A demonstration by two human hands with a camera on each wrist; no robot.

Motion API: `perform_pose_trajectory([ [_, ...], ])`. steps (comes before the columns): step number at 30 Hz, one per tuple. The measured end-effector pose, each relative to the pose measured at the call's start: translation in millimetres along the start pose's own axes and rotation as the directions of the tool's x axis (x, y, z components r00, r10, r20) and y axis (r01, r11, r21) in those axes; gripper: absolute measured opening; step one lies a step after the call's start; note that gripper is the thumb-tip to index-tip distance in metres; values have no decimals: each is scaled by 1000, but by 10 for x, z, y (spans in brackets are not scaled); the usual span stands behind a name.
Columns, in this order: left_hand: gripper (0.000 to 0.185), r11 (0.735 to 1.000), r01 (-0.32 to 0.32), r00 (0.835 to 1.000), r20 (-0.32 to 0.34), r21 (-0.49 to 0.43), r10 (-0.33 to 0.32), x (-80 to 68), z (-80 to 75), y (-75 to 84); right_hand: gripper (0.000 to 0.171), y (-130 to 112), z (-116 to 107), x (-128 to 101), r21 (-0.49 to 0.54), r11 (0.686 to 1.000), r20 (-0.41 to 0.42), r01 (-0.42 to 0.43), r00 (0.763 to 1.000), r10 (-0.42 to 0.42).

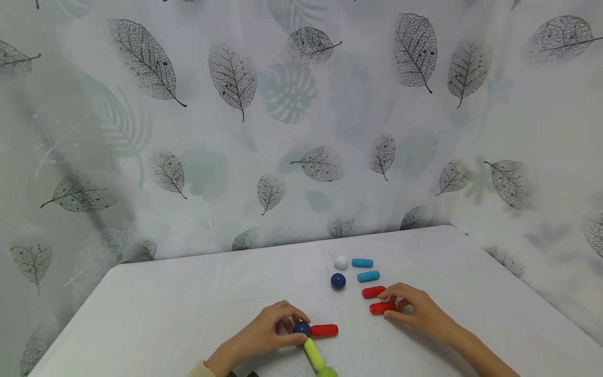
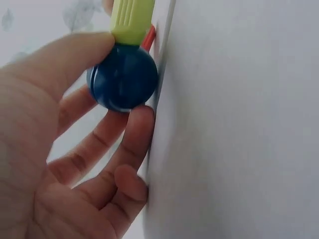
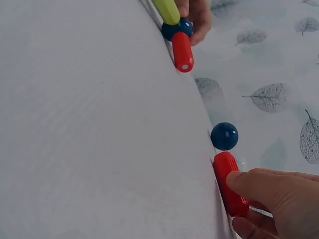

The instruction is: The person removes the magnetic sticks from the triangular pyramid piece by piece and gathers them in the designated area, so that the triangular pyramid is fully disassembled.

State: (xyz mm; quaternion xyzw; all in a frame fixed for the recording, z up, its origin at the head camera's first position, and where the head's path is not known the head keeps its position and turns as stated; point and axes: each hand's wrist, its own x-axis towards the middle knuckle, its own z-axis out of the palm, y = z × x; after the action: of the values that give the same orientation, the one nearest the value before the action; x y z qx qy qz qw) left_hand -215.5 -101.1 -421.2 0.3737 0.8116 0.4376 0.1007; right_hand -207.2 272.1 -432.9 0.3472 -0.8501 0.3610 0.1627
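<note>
1. Leaf-printed curtain [image 1: 282,131] hangs behind the white table [image 1: 188,303] and down both its sides, pale with grey veined leaves and faint green fronds.
2. Faint creases and soft shadows mark the white table, whose far corners are rounded.
3. Left of the middle of the near side, the person's left hand [image 1: 275,330] pinches the held blue ball [image 1: 302,329] between thumb and fingertips.
4. Touching that ball are a red stick [image 1: 324,330] on its right and a lime stick [image 1: 313,354] on its near side, the latter ending at a green ball [image 1: 327,372].
5. Right of the held ball and slightly farther back, the right hand [image 1: 419,310] grips a second red stick [image 1: 382,308], thumb and fingers closed narrowly on it.
6. Beyond the held ball, rightward, lie a third red stick [image 1: 372,292], two light-blue sticks [image 1: 368,276], a loose blue ball [image 1: 338,281] and a white ball [image 1: 341,262].
</note>
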Motion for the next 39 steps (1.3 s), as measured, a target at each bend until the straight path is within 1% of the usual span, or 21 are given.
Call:
perform_pose_trajectory([
  [4, 27, 999, 26, 1000, -3, -30, -26, 10, 68, 46, 30, -28, -12, 6, 8, 1000, -17, -15, 1000, 16],
  [8, 29, 997, 29, 1000, -11, -69, -29, 26, 134, 70, 30, -77, 1, 44, 28, 999, -48, 33, 998, -32],
  [11, 30, 995, 14, 1000, -12, -94, -15, 42, 189, 76, 28, -133, 28, 76, 60, 996, -35, 60, 998, -58],
  [16, 30, 993, 7, 1000, 4, -119, -7, 61, 286, 96, 20, -260, 80, 104, 158, 987, 73, 8, 997, -20],
  [19, 30, 991, 24, 1000, 21, -131, -22, 66, 336, 122, 18, -342, 122, 117, 219, 975, 162, -38, 987, 2],
  [21, 29, 990, 33, 999, 28, -134, -29, 68, 359, 137, 19, -390, 153, 121, 262, 962, 231, -71, 973, 9],
  [24, 29, 990, 35, 999, 30, -133, -32, 69, 383, 149, 22, -459, 201, 111, 319, 935, 329, -154, 943, 43],
  [26, 29, 990, 32, 999, 30, -141, -28, 70, 395, 154, 24, -501, 233, 103, 343, 918, 372, -200, 926, 63],
  [28, 29, 989, 30, 999, 31, -144, -25, 71, 407, 161, 25, -535, 271, 94, 353, 910, 381, -217, 922, 72],
  [29, 29, 988, 31, 999, 32, -149, -27, 72, 413, 166, 25, -549, 289, 89, 355, 910, 378, -215, 923, 71],
  [31, 29, 987, 37, 999, 36, -156, -32, 73, 422, 179, 25, -568, 327, 81, 348, 916, 362, -199, 930, 64],
  [34, 29, 986, 24, 999, 42, -163, -17, 74, 434, 182, 24, -578, 369, 71, 319, 931, 343, -180, 937, 63],
  [38, 29, 985, 2, 998, 60, -174, 8, 77, 433, 181, 23, -591, 373, 71, 296, 933, 359, -204, 929, 89],
  [39, 29, 983, 11, 998, 68, -182, 2, 80, 429, 188, 23, -594, 367, 73, 296, 933, 365, -207, 927, 90],
])
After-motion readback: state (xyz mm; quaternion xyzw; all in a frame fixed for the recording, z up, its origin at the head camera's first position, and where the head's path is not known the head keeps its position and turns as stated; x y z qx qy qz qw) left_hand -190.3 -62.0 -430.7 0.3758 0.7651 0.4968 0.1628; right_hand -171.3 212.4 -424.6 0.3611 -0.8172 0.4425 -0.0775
